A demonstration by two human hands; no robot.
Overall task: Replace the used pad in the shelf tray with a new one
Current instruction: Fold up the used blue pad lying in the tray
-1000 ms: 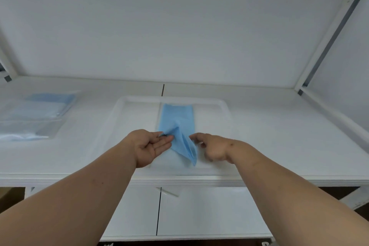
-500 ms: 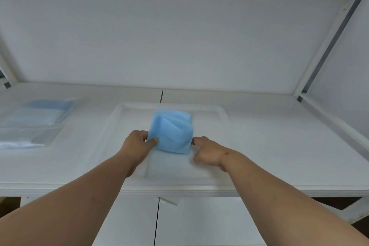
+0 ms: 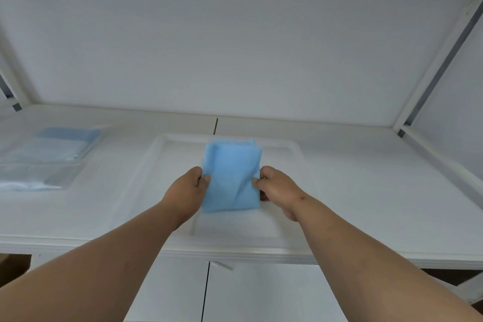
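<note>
A folded blue pad [image 3: 231,175] hangs upright just above the white tray [image 3: 292,149] on the shelf. My left hand [image 3: 189,189] pinches its left edge with thumb and fingers. My right hand [image 3: 277,185] pinches its right edge at the same height. The pad's lower part drapes down between my hands and hides part of the tray floor.
A clear plastic bag holding blue pads [image 3: 49,154] lies on the shelf at the left. The shelf's white back wall rises behind the tray, and a slanted frame post [image 3: 428,81] stands at the right. White cabinet doors [image 3: 209,293] are below the shelf edge.
The pad lay long and flat in the tray with a corner being lifted. Both hands have folded it into a compact rectangle and raised it off the tray floor.
</note>
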